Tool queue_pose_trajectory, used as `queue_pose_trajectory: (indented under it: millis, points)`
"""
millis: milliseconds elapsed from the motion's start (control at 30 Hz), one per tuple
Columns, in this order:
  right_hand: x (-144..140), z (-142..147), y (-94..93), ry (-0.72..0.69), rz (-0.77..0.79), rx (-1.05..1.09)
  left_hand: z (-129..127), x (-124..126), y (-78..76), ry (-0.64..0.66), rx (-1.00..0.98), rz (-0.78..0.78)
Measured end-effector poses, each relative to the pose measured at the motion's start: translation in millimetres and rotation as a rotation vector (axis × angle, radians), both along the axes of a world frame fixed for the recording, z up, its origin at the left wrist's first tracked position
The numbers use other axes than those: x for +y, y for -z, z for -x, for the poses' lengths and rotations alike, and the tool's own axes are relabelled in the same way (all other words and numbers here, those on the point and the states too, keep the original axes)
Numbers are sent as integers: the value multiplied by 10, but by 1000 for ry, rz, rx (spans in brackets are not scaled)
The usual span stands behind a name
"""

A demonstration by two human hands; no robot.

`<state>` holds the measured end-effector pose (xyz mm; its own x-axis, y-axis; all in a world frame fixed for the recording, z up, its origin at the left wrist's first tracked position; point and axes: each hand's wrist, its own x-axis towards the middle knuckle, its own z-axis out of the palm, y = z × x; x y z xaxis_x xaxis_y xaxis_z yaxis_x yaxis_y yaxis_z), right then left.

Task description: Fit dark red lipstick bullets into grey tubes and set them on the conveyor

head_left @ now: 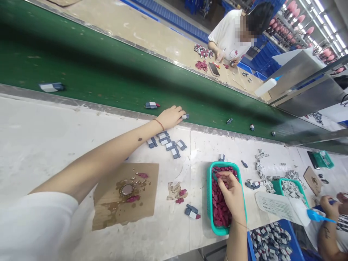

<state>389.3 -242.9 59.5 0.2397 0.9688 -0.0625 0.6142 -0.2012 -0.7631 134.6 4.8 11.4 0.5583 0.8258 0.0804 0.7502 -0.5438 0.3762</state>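
My left hand (171, 116) reaches to the near edge of the green conveyor belt (108, 79). Its fingers are curled over a blue-grey and white plastic part (185, 116), whose end sticks out past the fingertips. Just below the wrist, several similar parts (170, 144) lie in a cluster on the white table. My right hand (232, 190) is over a green basket (209, 203) heaped with small maroon pieces (219, 203). Thumb and fingers are pinched together at a maroon piece (218, 175). A part with a maroon tip (192, 212) lies left of the basket.
Wet cardboard (146, 210) holds a round cap (126, 189) and maroon pieces. A glue bottle (296, 210) with a blue nozzle lies at right, above a blue bin (290, 235) of parts. One co-worker (231, 32) sits across the belt; another person's arm (327, 232) shows at right.
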Motion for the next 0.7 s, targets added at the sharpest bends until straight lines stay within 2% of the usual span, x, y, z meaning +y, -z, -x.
queue_pose_trajectory:
  millis: [167, 433, 567, 700]
  points:
    - [-39, 257, -73, 69, -78, 435, -180, -27, -48, -54, -51, 34]
    - [68, 867, -140, -84, 89, 744, -432, -85, -184, -167, -335, 174]
    - [134, 1119, -41, -63, 171, 811, -214, -202, -223, -213, -558, 305]
    - [207, 1370, 91, -65, 266, 819, 326, -554, -301, -254, -755, 457]
